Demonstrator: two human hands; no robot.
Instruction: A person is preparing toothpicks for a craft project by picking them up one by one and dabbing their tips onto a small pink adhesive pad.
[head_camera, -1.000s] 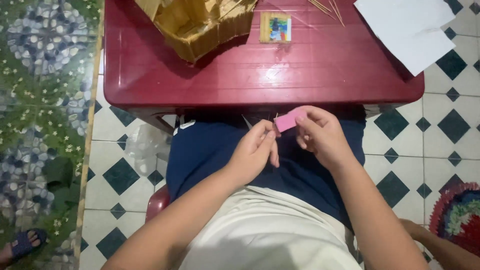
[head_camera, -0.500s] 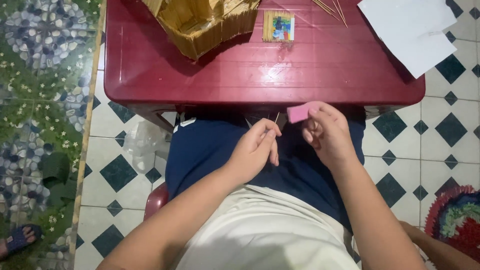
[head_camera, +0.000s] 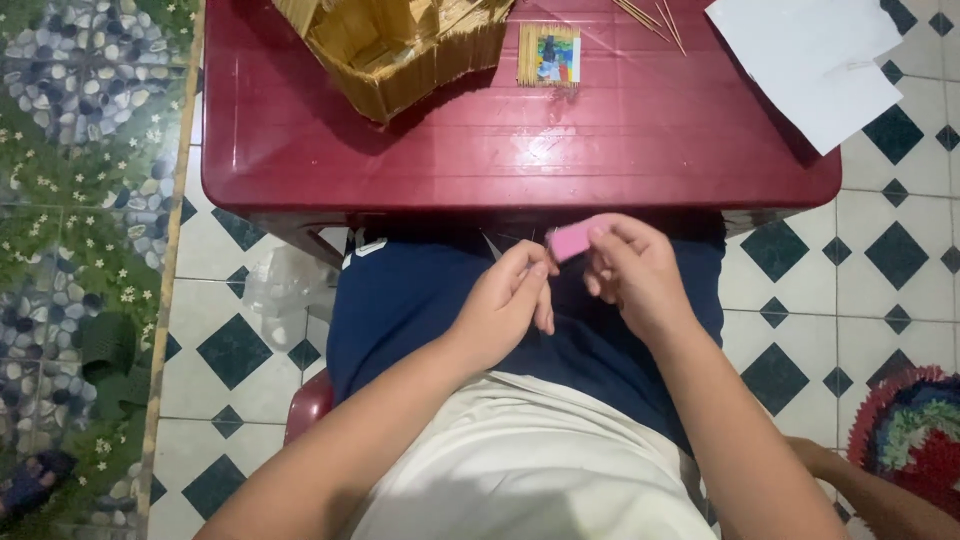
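A dark red plastic table (head_camera: 520, 150) fills the top of the view. On it stand a small house-like model of pale sticks (head_camera: 400, 45) at the far left, a little stick-framed coloured picture (head_camera: 549, 54) just beside it, a few loose thin sticks (head_camera: 650, 18) near the far edge, and 2 overlapping white paper sheets (head_camera: 815, 60) that hang over the right corner. Under the table lies a floor of white tiles with dark green diamonds (head_camera: 235, 350); a pebble-patterned strip (head_camera: 80, 200) runs along the left, and a round multicoloured rug (head_camera: 915, 435) shows at the lower right. Nothing lies between the hands and the table's near edge.

The pink block (head_camera: 571, 241) is small, flat-sided and rectangular, plain in colour. It is held just below the table's front edge, above the lap in dark blue shorts (head_camera: 420, 300). The right hand (head_camera: 640, 275) pinches it between thumb and fingertips. The left hand (head_camera: 510, 300) is curled, its fingertips pressed together close against the block's left end, perhaps nipping something thin; I cannot tell what.
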